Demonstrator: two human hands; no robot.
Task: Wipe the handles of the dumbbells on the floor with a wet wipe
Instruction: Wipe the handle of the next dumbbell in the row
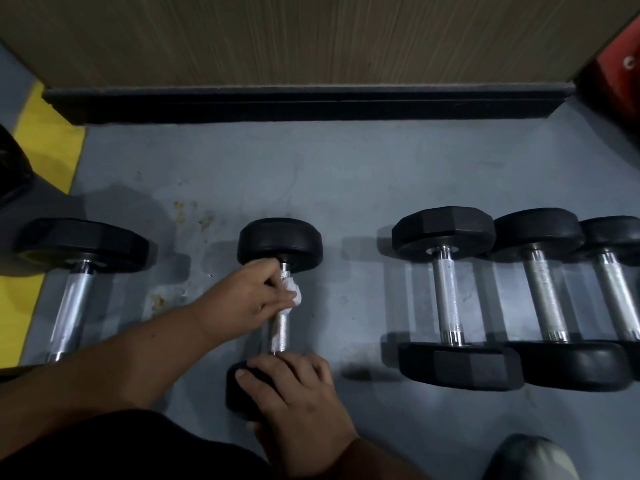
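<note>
Near weight: our right hand (294, 393) lies nearest us, fingers curled over the near black rubber end weight (239, 386) of the middle dumbbell, clamping it to the grey floor (346, 188).
Wipe: our left hand (252, 299) pinches a small white crumpled wet wipe (292, 291) against the far part of the knurled steel handle (280, 330), just below the far round weight (280, 241).
Where it lies: this dumbbell sits alone between the others, handle pointing away from us.
Handling: we judge the dumbbell heavy and stiff, and its round ends liable to roll, so the hold on the near weight matters. The wipe is soft, limp and damp; it wants wrapping round the bar and sliding along it, with the knurling likely to snag it.
Progress: the nearer stretch of handle shows bare, so we judge this bar only partly covered.
Left neighbour: a larger black dumbbell with a smooth chrome handle (71, 306), well apart.
Right neighbours: three black dumbbells with knurled handles (446, 299), packed side by side.
Beyond: a dark skirting strip (311, 102) under a wood-grain panel (311, 36).
</note>
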